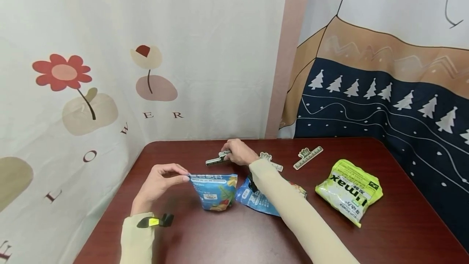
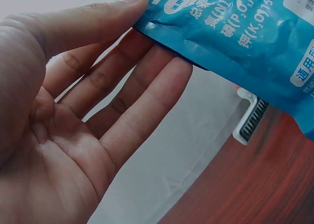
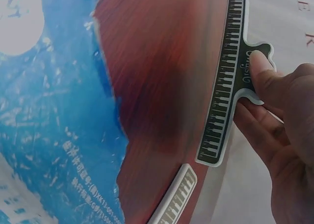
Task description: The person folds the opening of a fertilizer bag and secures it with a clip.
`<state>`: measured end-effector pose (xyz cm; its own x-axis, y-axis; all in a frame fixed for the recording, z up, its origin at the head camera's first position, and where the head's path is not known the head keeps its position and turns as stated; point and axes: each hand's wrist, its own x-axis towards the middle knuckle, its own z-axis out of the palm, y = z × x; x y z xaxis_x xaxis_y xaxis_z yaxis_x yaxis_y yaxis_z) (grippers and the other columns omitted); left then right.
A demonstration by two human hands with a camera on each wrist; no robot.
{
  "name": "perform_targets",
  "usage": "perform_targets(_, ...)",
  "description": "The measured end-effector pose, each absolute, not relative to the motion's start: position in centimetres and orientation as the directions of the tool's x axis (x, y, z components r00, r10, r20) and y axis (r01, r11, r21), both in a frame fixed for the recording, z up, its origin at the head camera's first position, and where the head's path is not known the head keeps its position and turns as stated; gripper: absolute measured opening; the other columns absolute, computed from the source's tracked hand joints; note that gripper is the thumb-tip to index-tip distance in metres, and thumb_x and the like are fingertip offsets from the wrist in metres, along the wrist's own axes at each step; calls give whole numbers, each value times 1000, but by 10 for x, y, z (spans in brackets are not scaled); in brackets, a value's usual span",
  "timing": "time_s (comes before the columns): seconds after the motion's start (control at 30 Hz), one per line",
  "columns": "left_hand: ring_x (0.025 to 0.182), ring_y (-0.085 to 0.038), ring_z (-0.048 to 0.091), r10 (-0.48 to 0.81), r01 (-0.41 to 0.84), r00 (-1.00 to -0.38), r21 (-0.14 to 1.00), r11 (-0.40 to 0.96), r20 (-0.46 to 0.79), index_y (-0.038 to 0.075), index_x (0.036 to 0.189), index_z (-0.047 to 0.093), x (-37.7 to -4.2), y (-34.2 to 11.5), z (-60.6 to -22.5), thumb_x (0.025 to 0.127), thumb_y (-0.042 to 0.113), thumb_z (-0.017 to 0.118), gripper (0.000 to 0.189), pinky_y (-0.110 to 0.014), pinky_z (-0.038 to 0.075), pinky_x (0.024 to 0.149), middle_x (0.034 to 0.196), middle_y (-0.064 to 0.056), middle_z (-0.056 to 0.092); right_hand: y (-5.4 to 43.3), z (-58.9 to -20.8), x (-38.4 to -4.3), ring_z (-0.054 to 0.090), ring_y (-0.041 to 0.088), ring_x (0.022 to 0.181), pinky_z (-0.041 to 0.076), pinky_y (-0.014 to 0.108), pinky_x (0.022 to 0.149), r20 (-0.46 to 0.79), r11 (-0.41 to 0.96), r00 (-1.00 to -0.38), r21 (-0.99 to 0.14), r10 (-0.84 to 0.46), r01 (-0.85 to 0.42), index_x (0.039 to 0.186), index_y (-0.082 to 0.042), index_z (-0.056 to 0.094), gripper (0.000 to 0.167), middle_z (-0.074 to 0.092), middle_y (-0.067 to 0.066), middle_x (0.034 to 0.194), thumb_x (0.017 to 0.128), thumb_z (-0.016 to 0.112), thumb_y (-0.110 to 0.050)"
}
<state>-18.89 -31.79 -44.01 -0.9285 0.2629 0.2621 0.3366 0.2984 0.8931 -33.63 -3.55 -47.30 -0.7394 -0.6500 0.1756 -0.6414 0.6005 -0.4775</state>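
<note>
A blue bag (image 1: 214, 192) stands upright on the table, printed with fruit and vegetables. My left hand (image 1: 159, 184) pinches its top left corner between thumb and fingers, as the left wrist view also shows. Further back, my right hand (image 1: 239, 152) grips a black clip (image 3: 225, 82) with a piano-key pattern, thumb on its handle. A second blue bag (image 1: 258, 201) lies flat, partly hidden under my right forearm. Behind that forearm lies a pale clip (image 1: 275, 165), whose end also shows in the right wrist view.
Another pale clip (image 1: 307, 158) lies at the back right of the dark red table (image 1: 205, 239). A green and white bag (image 1: 349, 190) rests on the right side. Printed curtains (image 1: 220, 52) hang behind the table's back edge.
</note>
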Motion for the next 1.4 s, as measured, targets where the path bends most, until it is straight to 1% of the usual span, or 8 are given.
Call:
perform_targets(0.2, 90, -16, 72, 252, 320, -935, 896, 307, 248, 1, 100, 77, -191, -317, -437, 85, 8, 83, 18, -29, 60, 73, 95, 3, 77, -33, -465, -334, 68, 15, 93, 57, 27, 81, 229, 585, -747, -496, -625, -642, 111, -9, 77, 17, 71, 2, 107, 95, 70, -7)
perform_targets(0.37, 90, -14, 71, 241, 324, -937, 890, 321, 254, 2, 99, 77, -192, -319, -435, 85, 7, 83, 16, -28, 60, 73, 96, 2, 77, -34, -453, -328, 64, 10, 84, 55, 25, 76, 243, 585, -748, -493, -618, -644, 108, -12, 78, 16, 70, -1, 103, 93, 74, -11)
perform_targets(0.47, 91, -14, 71, 237, 320, -939, 889, 328, 251, 2, 100, 77, -193, -321, -435, 85, 6, 83, 17, -27, 60, 75, 96, 1, 77, -34, -448, -324, 62, 9, 81, 54, 25, 75, 244, 588, -755, -500, -608, -636, 108, -13, 79, 15, 69, -3, 101, 93, 74, -12)
perform_targets(0.73, 95, -15, 70, 213, 278, -954, 888, 367, 210, 5, 101, 79, -193, -324, -435, 85, 11, 83, 17, -27, 57, 81, 97, 1, 78, -28, -437, -307, 64, 11, 85, 55, 28, 75, 246, 630, -784, -481, -570, -609, 107, -16, 79, 14, 73, -3, 103, 93, 75, -16)
perform_targets(0.83, 95, -15, 70, 213, 275, -955, 888, 369, 207, 5, 101, 79, -193, -324, -435, 85, 11, 83, 18, -27, 57, 82, 97, 1, 78, -24, -433, -300, 64, 11, 82, 55, 28, 73, 250, 633, -792, -489, -558, -600, 104, -15, 79, 13, 74, -2, 101, 92, 75, -16)
perform_targets(1.07, 92, -16, 70, 221, 275, -953, 895, 351, 206, 4, 101, 79, -192, -322, -436, 85, 7, 83, 17, -28, 58, 78, 96, -1, 78, -14, -422, -287, 61, 7, 73, 52, 25, 66, 273, 613, -809, -540, -520, -577, 93, -17, 79, 6, 71, -7, 87, 90, 77, -13)
perform_targets(1.23, 86, -16, 69, 229, 302, -945, 894, 332, 234, 1, 100, 78, -191, -319, -437, 85, 6, 83, 17, -29, 58, 73, 93, -3, 78, -6, -416, -277, 61, 7, 73, 52, 24, 65, 275, 619, -825, -556, -493, -555, 90, -18, 79, 6, 71, -8, 86, 89, 78, -13)
perform_targets(1.4, 82, -15, 69, 222, 306, -945, 894, 327, 242, 1, 99, 79, -189, -317, -438, 84, 7, 84, 17, -31, 59, 71, 90, -2, 78, 1, -412, -270, 61, 7, 73, 52, 23, 63, 283, 620, -839, -573, -465, -536, 89, -18, 79, 6, 71, -7, 86, 89, 78, -13)
